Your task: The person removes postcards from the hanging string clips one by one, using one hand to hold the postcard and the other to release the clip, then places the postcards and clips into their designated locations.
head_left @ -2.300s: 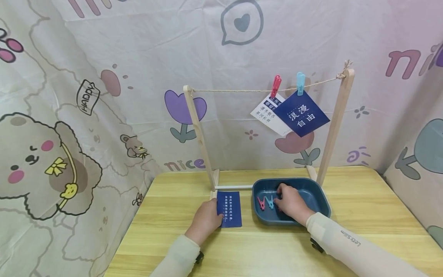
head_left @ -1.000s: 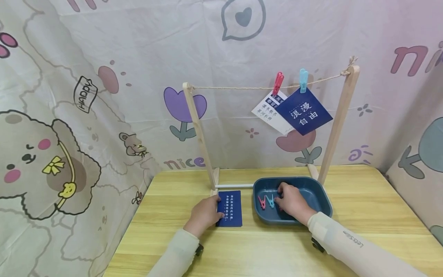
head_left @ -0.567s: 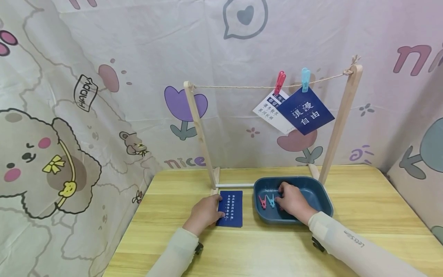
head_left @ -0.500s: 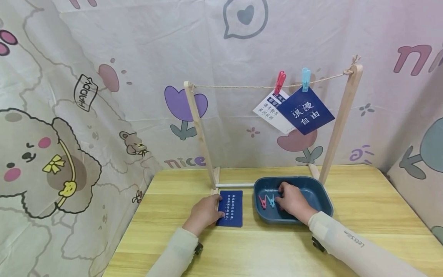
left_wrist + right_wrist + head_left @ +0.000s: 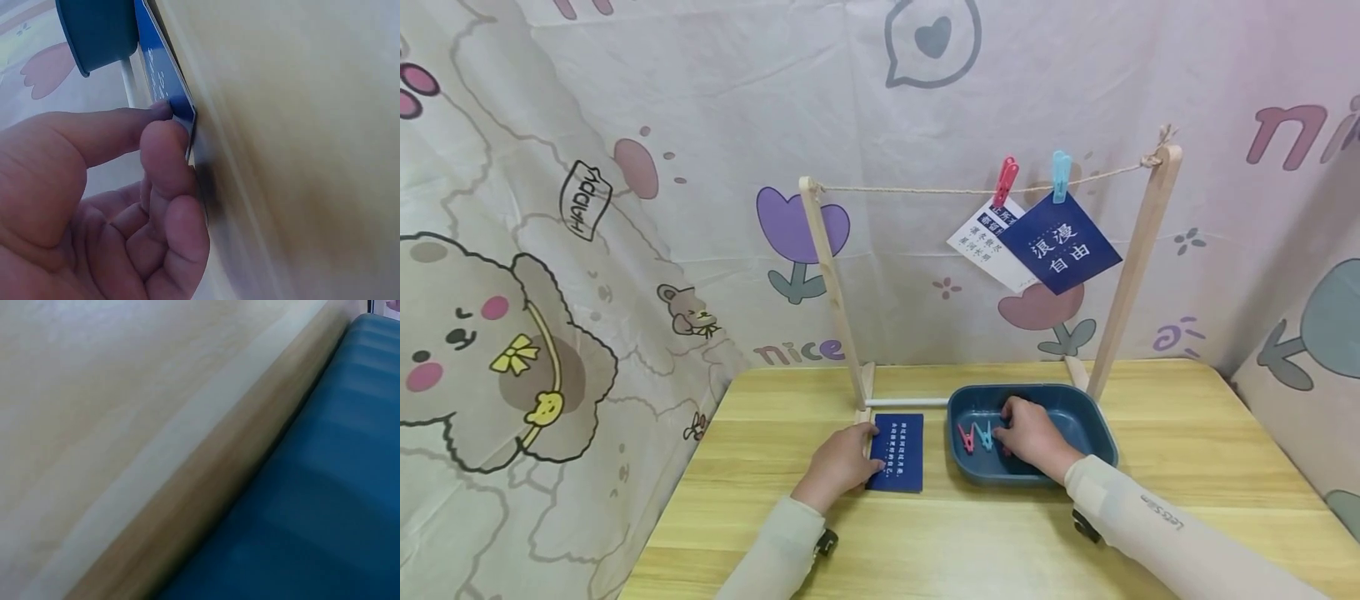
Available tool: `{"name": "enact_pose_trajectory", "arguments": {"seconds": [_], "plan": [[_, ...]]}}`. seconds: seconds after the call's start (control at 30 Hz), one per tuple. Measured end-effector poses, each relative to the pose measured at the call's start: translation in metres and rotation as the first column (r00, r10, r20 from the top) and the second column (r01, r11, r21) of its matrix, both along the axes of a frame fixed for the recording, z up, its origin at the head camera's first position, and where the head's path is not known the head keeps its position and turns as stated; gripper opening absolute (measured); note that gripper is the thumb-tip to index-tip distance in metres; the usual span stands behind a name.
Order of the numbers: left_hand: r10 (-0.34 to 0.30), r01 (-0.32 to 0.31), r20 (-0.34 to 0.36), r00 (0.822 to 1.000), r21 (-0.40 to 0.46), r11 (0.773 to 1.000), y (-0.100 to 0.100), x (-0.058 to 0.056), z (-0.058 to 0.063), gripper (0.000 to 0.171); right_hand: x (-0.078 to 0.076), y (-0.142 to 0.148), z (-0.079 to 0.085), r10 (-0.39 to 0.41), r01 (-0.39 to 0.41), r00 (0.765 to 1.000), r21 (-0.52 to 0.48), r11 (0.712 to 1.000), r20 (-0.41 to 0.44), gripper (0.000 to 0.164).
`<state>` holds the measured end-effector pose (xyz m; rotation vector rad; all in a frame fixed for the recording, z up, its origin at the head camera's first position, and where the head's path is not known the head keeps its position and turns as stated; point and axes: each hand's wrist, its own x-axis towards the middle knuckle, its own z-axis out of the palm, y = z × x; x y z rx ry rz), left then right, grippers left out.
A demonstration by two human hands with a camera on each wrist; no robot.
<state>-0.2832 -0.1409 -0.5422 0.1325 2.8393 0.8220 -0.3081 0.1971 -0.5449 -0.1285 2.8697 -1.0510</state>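
Head view: the left hand (image 5: 841, 460), below the centre of the frame, has its thumb and fingers closed on the near edge of a dark-blue rectangular paper card with white lettering (image 5: 901, 450), which lies on the pale wood-grained table (image 5: 760, 508). Left wrist view shows the thumb on the card's printed face and a bent forefinger at its edge, the other fingers curled.

Right of the card in the head view, the right hand (image 5: 1033, 433) reaches into a dark-blue rectangular tray (image 5: 1078, 421), fingers bent downward; a bit of red shows beneath them, but whether they grip it I cannot tell. Just left of these fingers lie a small pink clip (image 5: 966, 438) and a light-blue clip (image 5: 984, 435).

Toward the upper right, a thin twine (image 5: 910, 191) stretches between two wooden posts (image 5: 831, 283); a red clip (image 5: 1005, 182) and a pale-blue peg (image 5: 1061, 177) hold a white lettered card (image 5: 981, 246) and a navy card (image 5: 1062, 246), partly overlapping.
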Motion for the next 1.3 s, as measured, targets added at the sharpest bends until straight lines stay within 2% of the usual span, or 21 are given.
{"name": "enact_pose_trajectory", "arguments": {"seconds": [0.33, 0.57, 1.03, 1.3], "plan": [[0.039, -0.038, -0.038, 0.999, 0.012, 0.999, -0.006, -0.001, -0.005, 0.063, 0.000, -0.004, 0.000, 0.000, 0.000, 1.000, 0.002, 1.000, 0.012, 0.027], [0.055, -0.054, -0.003, 0.998, 0.082, 0.995, -0.011, 0.000, -0.005, 0.064, -0.001, -0.009, 0.003, 0.003, -0.003, 1.000, -0.001, 1.000, 0.008, 0.026], [0.087, -0.087, 0.003, 0.996, 0.090, 0.992, -0.011, -0.001, -0.004, 0.060, -0.004, -0.011, -0.001, -0.001, 0.001, 1.000, -0.022, 1.000, 0.005, 0.026], [0.070, -0.071, 0.020, 0.997, 0.113, 0.991, -0.003, -0.002, -0.003, 0.060, 0.001, -0.002, -0.004, -0.029, 0.030, 0.999, -0.026, 0.999, 0.022, 0.026]]}}
